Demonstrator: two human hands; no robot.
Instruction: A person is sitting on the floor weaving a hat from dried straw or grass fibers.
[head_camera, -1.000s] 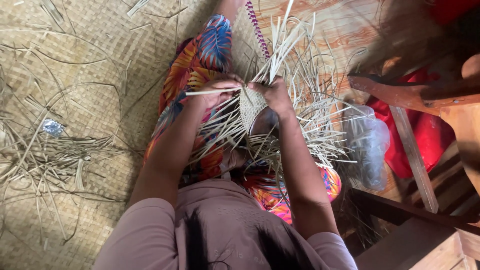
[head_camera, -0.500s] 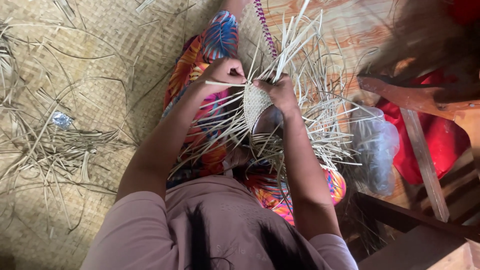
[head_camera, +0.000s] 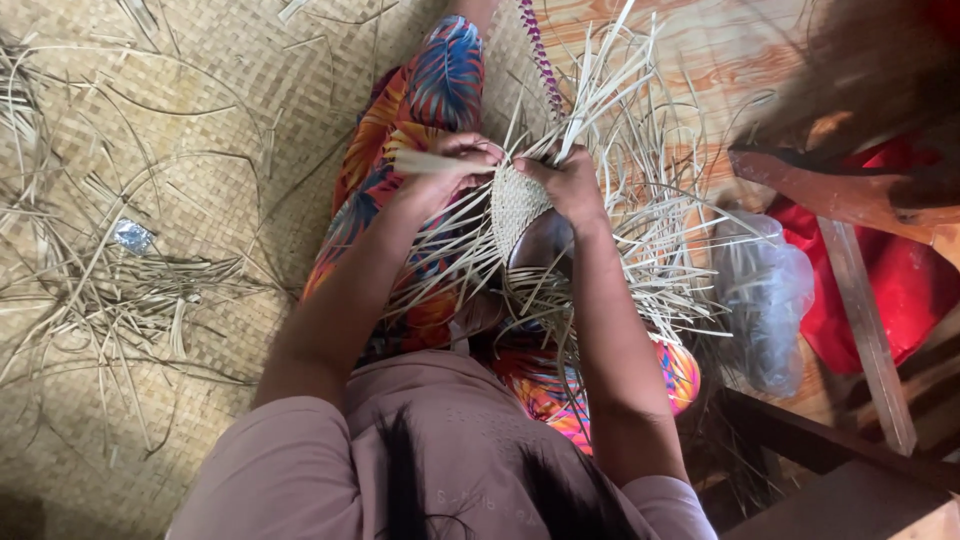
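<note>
Sitting on a woven tan straw floor mat (head_camera: 200, 120), legs in bright leaf-print trousers (head_camera: 440, 80) stretched out. Small half-woven pale straw basket piece (head_camera: 518, 200) held up over the lap, seemingly shaped over a dark rounded form (head_camera: 545, 245), loose strips fanning out all round. Left hand (head_camera: 462, 160) clenched on a flat pale straw strip (head_camera: 425, 163), pulling it sideways off the weave's edge. Right hand (head_camera: 568, 182) gripping the top edge of the weave, pinning the upright strips together.

What could go wrong, just guessing: tugging that strip too hard could snap or split it, being thin and dry-looking. Easing the right grip could let the finished rows slacken. So many free ends crossing, easy to grab the wrong one and break the pattern.

Compared with half a second back: left hand lower and closer in to the weave, strip now sticking out to the left. Right hand in much the same spot. Scrap pile of loose straw offcuts (head_camera: 110, 290) and crumpled clear plastic bag (head_camera: 765, 300) unmoved.
</note>
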